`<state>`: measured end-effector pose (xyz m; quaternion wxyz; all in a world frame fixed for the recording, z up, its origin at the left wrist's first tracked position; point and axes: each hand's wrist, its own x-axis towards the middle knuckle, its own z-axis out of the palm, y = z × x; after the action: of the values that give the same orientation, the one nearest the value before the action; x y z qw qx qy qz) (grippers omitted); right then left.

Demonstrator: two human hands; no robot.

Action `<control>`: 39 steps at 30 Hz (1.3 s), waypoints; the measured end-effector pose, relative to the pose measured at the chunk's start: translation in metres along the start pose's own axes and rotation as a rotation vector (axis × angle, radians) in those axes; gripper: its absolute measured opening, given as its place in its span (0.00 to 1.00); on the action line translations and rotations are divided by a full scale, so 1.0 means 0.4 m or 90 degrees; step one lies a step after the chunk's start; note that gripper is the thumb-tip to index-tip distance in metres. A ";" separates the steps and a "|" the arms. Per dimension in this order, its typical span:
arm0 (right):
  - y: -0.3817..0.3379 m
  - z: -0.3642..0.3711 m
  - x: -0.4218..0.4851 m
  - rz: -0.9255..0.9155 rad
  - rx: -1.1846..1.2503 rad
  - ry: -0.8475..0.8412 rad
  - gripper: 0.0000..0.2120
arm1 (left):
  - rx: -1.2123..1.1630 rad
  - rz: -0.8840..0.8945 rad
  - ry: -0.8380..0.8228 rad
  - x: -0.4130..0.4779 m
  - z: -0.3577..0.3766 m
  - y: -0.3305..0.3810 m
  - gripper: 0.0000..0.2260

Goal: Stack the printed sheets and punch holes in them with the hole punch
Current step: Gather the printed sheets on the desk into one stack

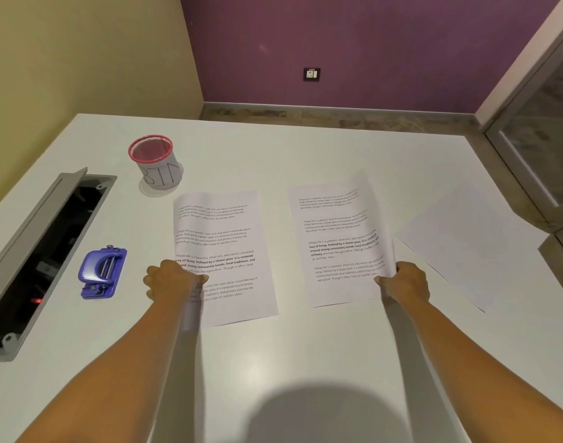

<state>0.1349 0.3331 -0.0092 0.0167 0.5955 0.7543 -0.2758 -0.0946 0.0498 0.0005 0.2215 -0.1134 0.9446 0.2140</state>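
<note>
the left hand (171, 278) pinches the left edge of the left sheet (229, 247); the right hand (404, 282) pinches the lifted right edge of the middle sheet (340, 244). a third sheet (465, 231) lies further right, and the hole punch (102, 272) stands at the left on the counter (289, 346). it is best to lay one sheet on the other with the edges matched.

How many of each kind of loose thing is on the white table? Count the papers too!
Paper sheets: 3 (left sheet, middle sheet, right sheet)
Blue hole punch: 1
Pink mesh cup: 1
Total: 5
</note>
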 end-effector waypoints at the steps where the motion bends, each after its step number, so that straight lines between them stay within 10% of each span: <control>1: -0.003 -0.001 -0.005 -0.007 -0.010 0.006 0.18 | -0.012 0.006 0.006 -0.002 0.002 -0.002 0.33; 17: -0.004 -0.016 -0.131 -0.028 0.038 0.067 0.14 | -0.194 0.137 0.056 -0.091 -0.003 -0.079 0.11; 39: -0.059 -0.224 -0.334 -0.238 0.349 0.138 0.15 | -0.417 0.100 -0.258 -0.276 0.037 -0.083 0.18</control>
<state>0.1793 0.2499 0.1232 -0.2751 0.4556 0.7455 -0.4014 0.0179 0.0406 0.0283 0.3384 -0.0607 0.7692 0.5386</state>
